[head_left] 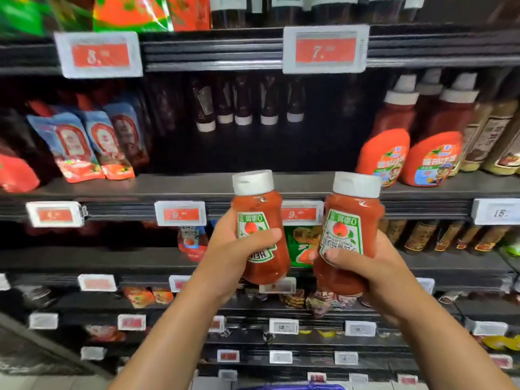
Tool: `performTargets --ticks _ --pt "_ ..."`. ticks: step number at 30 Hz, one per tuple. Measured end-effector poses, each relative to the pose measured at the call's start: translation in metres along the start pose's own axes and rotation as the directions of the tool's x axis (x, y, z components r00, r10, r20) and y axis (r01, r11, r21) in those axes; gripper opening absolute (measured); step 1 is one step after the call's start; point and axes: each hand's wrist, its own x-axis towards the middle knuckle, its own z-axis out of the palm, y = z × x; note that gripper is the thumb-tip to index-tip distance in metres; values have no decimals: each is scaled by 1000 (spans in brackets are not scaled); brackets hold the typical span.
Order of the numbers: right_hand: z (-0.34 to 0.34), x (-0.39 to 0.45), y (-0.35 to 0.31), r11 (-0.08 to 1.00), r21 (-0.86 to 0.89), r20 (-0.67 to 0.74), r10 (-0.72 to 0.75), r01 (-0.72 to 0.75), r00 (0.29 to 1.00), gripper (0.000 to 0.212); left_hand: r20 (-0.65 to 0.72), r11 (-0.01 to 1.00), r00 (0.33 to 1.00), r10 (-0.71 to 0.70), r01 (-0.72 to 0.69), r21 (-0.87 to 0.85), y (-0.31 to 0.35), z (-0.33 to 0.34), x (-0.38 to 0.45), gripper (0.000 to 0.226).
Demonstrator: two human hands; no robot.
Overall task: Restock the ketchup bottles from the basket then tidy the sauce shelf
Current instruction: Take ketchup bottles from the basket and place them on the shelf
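Restock step — my left hand (239, 249) grips one ketchup bottle (260, 229), right hand (363, 266) another (349, 235), both cap-up. Next — stand them in the shelf gap (281, 181).

My left hand (233, 249) and right hand (374, 271) are bare, both forearms uncovered, with no sleeves, rings or watch showing.

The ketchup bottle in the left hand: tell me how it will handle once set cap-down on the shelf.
The ketchup bottle looks full of sauce, so probably heavy for its size. Its white cap is narrower than the body, so cap-down it may tip if nudged. The left hand wraps it easily; the glossy plastic could be slippery.
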Motion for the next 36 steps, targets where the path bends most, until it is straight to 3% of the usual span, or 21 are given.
performTargets --ticks 4,8,14,18,22,25,29,33,36 --pt "13 21 -17 997 59 29 -43 41 999 34 -9 999 999 48 -48 -21 28 -9 21 46" --pt "9 41 -35 997 14 102 -72 71 992 36 -53 994 994 98 -95 49 50 -3 43 56" --pt "0 76 -52 998 26 113 -57 54 992 34 -104 972 980 172 -152 179 78 -1 84 39" --pt "12 102 -62 999 -33 89 -30 33 996 21 -165 953 966 200 -153 261 86 -11 118 59" --pt "26 126 -61 972 -217 -55 -102 87 993 43 -199 913 952 234 -145 382 76 -32 145 72" --pt "38 143 -54 914 -378 -165 -220 145 961 35 -139 922 969 204 -143 360 59 -38 165 69" --pt "44 168 -43 896 -412 -346 -324 168 880 38 -25 904 979 202 -176 389 47 -33 195 69" --pt "28 194 -45 863 -495 -443 -354 105 823 53 85 904 981 172 -191 382 41 -24 230 55" --pt "15 214 -49 794 -607 -499 -395 14 771 61 149 896 969 198 -240 373 38 -11 247 60"
